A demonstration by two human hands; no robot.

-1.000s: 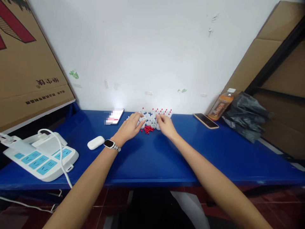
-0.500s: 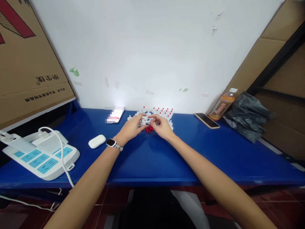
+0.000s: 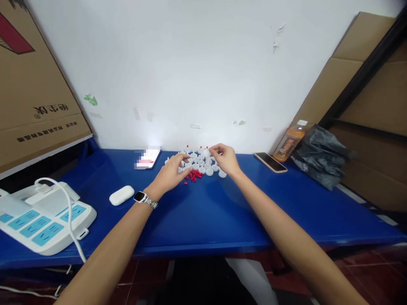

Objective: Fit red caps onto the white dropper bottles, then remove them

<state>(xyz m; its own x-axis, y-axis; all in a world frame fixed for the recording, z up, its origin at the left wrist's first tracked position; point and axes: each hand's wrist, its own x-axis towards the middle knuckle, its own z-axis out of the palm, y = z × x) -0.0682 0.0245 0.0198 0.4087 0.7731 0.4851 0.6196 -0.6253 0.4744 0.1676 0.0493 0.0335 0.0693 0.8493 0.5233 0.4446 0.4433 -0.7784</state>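
Several white, translucent nozzle caps (image 3: 209, 171) lie grouped on the blue table near the wall, some with small red tips. In front of them is a small heap of red tips (image 3: 193, 176); one lies a little apart. My right hand (image 3: 225, 159) is above the right side of the group, its fingers pinched on a white nozzle cap (image 3: 207, 152), partly hidden by the fingertips. My left hand (image 3: 171, 171), palm down, rests at the left side of the caps. Its thumb and fingers are apart, with no held object visible; they cover some caps.
Left of my hands are a lit phone (image 3: 149, 158), a white earbud case (image 3: 121, 195) and a white power strip (image 3: 47, 228) with a cable. On the right lie another phone (image 3: 270, 162), an orange drink bottle (image 3: 288, 142) and a black plastic bag (image 3: 322, 154). Cardboard (image 3: 38, 84) stands at left.
My hands have moved apart. The right hand went right and toward the wall with a white nozzle cap; the left hand stayed by the caps. The view has shifted slightly.
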